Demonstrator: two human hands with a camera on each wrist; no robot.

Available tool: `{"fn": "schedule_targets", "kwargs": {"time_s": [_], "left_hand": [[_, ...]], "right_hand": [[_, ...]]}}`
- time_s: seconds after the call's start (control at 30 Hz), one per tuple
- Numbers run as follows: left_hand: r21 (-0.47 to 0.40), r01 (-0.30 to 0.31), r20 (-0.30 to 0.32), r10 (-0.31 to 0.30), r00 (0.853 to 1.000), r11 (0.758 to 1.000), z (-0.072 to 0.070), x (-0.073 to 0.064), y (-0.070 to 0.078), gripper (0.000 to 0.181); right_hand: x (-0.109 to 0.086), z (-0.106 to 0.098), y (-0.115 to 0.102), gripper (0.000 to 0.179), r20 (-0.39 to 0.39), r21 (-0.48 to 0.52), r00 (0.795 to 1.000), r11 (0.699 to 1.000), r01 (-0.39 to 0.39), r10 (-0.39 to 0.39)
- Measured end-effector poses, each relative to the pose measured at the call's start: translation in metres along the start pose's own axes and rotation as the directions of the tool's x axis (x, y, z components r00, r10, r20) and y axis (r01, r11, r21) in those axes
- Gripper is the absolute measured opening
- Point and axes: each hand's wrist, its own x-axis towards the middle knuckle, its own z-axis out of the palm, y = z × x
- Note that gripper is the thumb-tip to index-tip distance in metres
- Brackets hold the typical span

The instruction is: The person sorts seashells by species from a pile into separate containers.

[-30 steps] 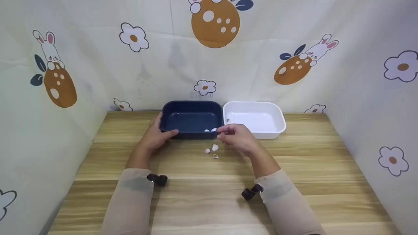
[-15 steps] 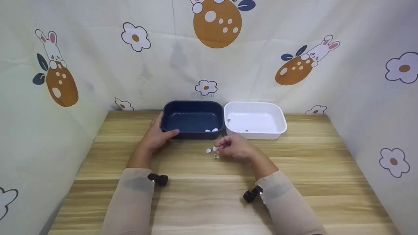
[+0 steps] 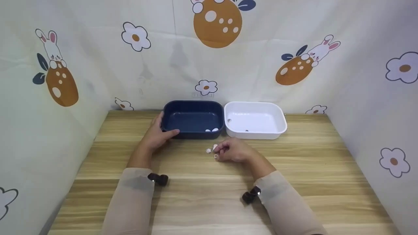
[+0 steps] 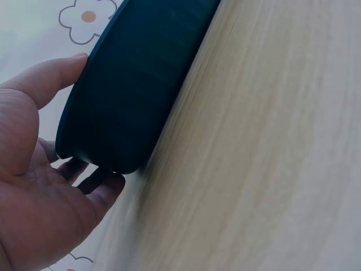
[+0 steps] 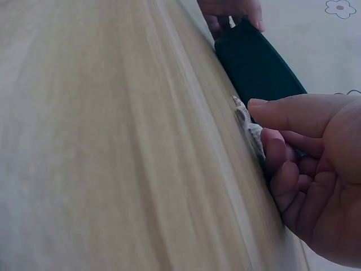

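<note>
My left hand (image 3: 156, 133) holds the left end of a dark blue basin (image 3: 192, 135), thumb on its front rim and fingers against its side. In the left wrist view, that thumb and the fingertips touch the basin wall. My right hand (image 3: 235, 150) is down at the table beside small whitish seashells, thumb and index finger bent and apart. One seashell (image 3: 216, 156) lies by the thumb, another (image 3: 215, 146) by the index fingertip, and a third (image 3: 208, 150) just left. In the right wrist view, seashells (image 5: 242, 113) show in front of the fingertips, partly hidden.
Two white pieces (image 3: 215, 130) lie inside the dark blue basin's front right corner. A white basin (image 3: 255, 135) stands close against its right side, with two small shells (image 3: 229, 120) inside. Both basins stand on a wood-grain table (image 3: 196, 195) before a printed curtain (image 3: 163, 65).
My right hand has moved from the dark blue basin's front right corner down to the seashells on the table, then slightly nearer me. My left hand stays on the basin.
</note>
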Motion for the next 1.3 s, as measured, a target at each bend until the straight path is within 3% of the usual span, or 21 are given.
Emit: {"fn": "schedule_targets", "kwargs": {"time_s": [0.53, 0.87, 1.1, 1.3], "left_hand": [[-0.004, -0.002, 0.001, 0.002, 1.0, 1.0, 0.0, 0.001, 0.0, 0.118], [-0.011, 0.001, 0.008, -0.001, 1.0, 1.0, 0.0, 0.001, -0.001, 0.118], [-0.002, -0.005, 0.005, 0.005, 1.0, 1.0, 0.0, 0.001, 0.0, 0.118], [-0.021, 0.006, 0.007, -0.006, 1.0, 1.0, -0.001, 0.001, 0.0, 0.118]], "right_hand": [[0.002, 0.006, -0.003, 0.014, -0.001, -0.113, 0.999, 0.993, 0.044, -0.044], [-0.004, -0.003, -0.008, 0.014, -0.025, -0.076, 0.999, 0.996, 0.041, -0.043], [-0.015, -0.03, -0.021, 0.021, -0.131, 0.004, 0.991, 1.0, 0.007, -0.006], [-0.024, -0.064, -0.014, 0.023, -0.283, 0.042, 0.959, 0.999, 0.003, 0.009]]}}
